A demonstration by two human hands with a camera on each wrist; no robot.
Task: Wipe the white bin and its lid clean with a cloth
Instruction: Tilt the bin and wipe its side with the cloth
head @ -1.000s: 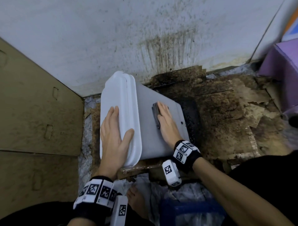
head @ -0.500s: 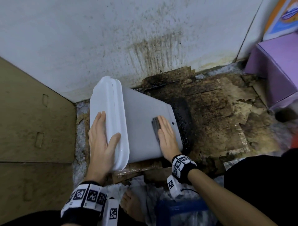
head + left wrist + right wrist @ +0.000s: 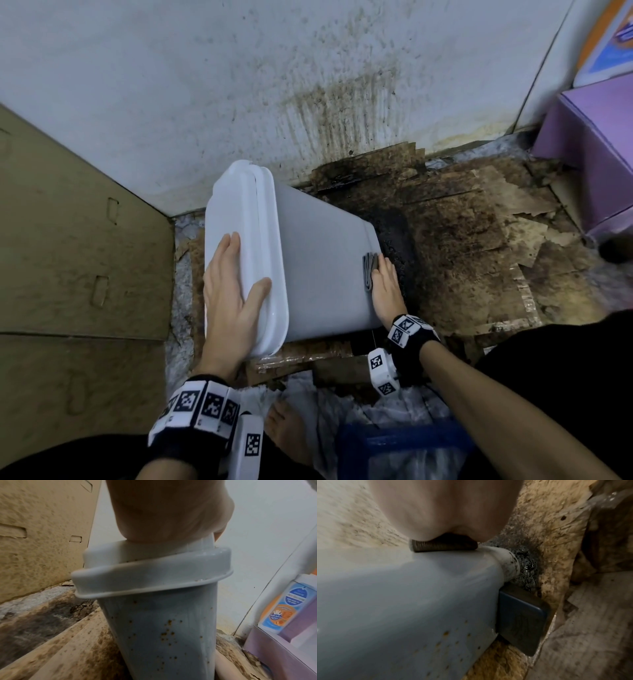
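Note:
The white bin lies tipped on its side on the dirty floor, lid to the left, base to the right. My left hand lies flat on the lid with straight fingers and the thumb over its rim. My right hand presses a folded grey cloth flat against the bin's upper side near the base. In the right wrist view the cloth sits under my palm, and brown specks dot the bin's lower side. The left wrist view shows specks on the bin wall below the lid.
A stained white wall rises behind the bin. Brown cardboard stands at the left. Torn, wet, blackened cardboard covers the floor at right. A purple box sits at far right. A bare foot and blue container are near me.
My right hand has slid the cloth rightward along the bin's side, from the middle to the base end. The left hand has stayed on the lid.

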